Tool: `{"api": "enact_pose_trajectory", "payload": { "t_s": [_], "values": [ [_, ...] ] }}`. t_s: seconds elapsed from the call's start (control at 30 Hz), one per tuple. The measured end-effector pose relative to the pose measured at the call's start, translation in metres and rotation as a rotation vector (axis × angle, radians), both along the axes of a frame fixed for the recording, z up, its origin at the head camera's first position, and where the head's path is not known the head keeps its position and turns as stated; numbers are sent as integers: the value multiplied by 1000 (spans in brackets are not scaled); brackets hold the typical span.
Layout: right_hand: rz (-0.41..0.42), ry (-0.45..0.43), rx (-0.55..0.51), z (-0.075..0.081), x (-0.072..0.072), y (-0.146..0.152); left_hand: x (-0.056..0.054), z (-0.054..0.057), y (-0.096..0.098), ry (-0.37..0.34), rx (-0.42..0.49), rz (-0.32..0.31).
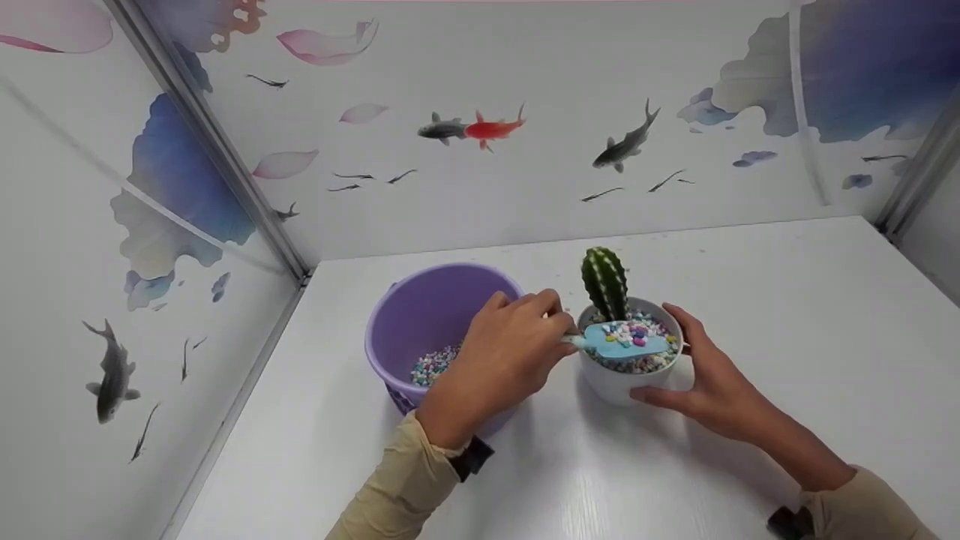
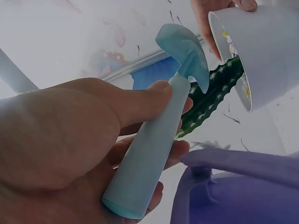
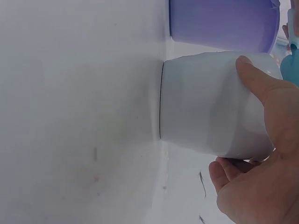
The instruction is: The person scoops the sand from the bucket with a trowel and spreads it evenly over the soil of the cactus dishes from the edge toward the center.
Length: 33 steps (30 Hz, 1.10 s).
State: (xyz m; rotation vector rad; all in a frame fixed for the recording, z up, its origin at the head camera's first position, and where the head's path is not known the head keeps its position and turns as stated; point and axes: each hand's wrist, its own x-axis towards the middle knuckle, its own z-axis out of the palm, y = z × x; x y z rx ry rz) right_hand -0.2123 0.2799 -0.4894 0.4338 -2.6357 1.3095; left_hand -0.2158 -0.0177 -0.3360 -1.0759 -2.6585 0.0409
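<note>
My left hand [image 1: 514,349] grips the handle [image 2: 147,151] of a light blue scoop [image 1: 622,343], thumb along it in the left wrist view. Colourful pebbles [image 1: 634,331] lie on the scoop's blade, which is over the mouth of a white pot [image 1: 619,386]. In that pot a green ribbed cactus [image 1: 604,281] stands upright among more pebbles. My right hand [image 1: 716,379] holds the pot's right side, thumb in front and fingers behind; the right wrist view shows the thumb on the pot wall [image 3: 210,102]. The pot sits on the white table.
A purple bucket [image 1: 382,319] stands left of the pot, with small coloured pebbles [image 1: 433,365] at its bottom; my left forearm partly hides it. White panels [image 1: 525,195] printed with fish and petals rise behind and to the left of the table [image 1: 810,315].
</note>
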Motion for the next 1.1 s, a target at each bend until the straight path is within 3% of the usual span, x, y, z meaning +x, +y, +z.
{"api": "enact_pose_trajectory", "payload": {
  "t_s": [0.27,0.53,0.9,1.1],
  "values": [
    [24,-10,-8,1,-2,3,1,5,-6,-34,-8,23],
    [35,-12,-6,2,-2,4,3,8,-14,38,-5,37],
    [51,-26,-31,1,-2,4,-2,15,-18,-2,-45,105],
    [42,-9,-14,1,-1,5,-5,19,-16,42,-65,116]
  ]
}}
